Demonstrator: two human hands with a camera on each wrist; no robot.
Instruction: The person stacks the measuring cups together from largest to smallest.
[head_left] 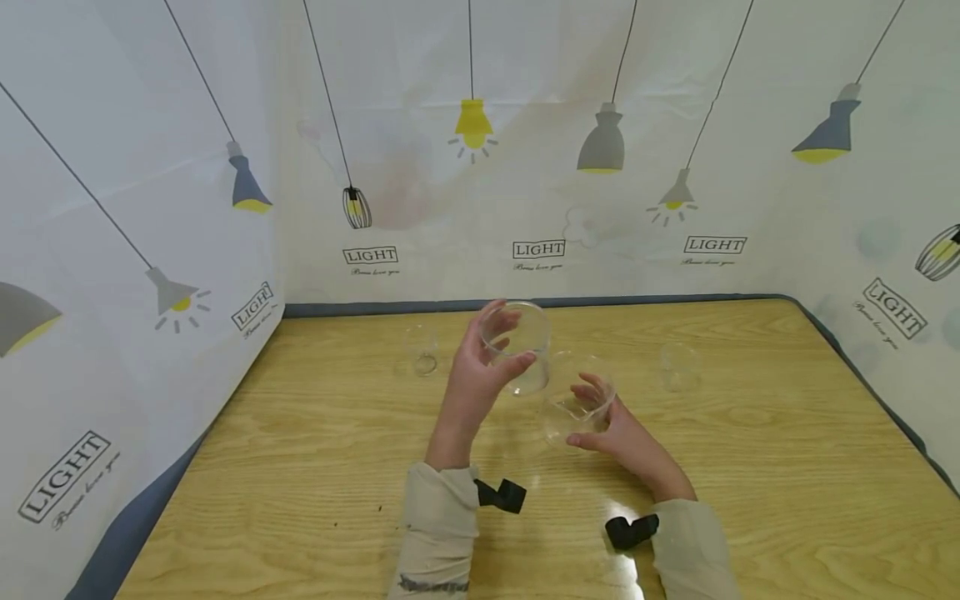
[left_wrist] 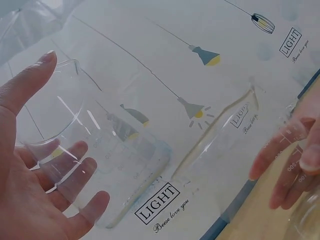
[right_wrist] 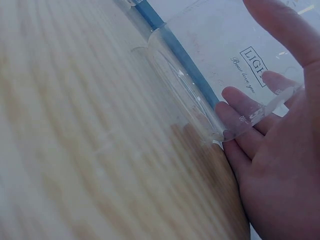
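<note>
My left hand [head_left: 474,367] grips a clear beaker [head_left: 531,380] from its left side, with the thumb in front and the fingers behind. It is held up above the table, its rim facing toward the head camera. In the left wrist view, pale markings show on this beaker [left_wrist: 115,145]. Lower and to the right, my right hand [head_left: 626,433] holds a wider clear beaker [head_left: 558,421], its fingers and thumb spread around the right side. White graduation numbers show on this beaker [right_wrist: 242,119] in the right wrist view, with its base close over the wooden surface. The two beakers overlap slightly in the head view.
Toward the back left of the wooden table [head_left: 285,433] stands a small clear glass vessel [head_left: 422,346]. Another clear vessel [head_left: 680,367] is at the back right. A white printed curtain [head_left: 420,167] encloses the table's back and sides.
</note>
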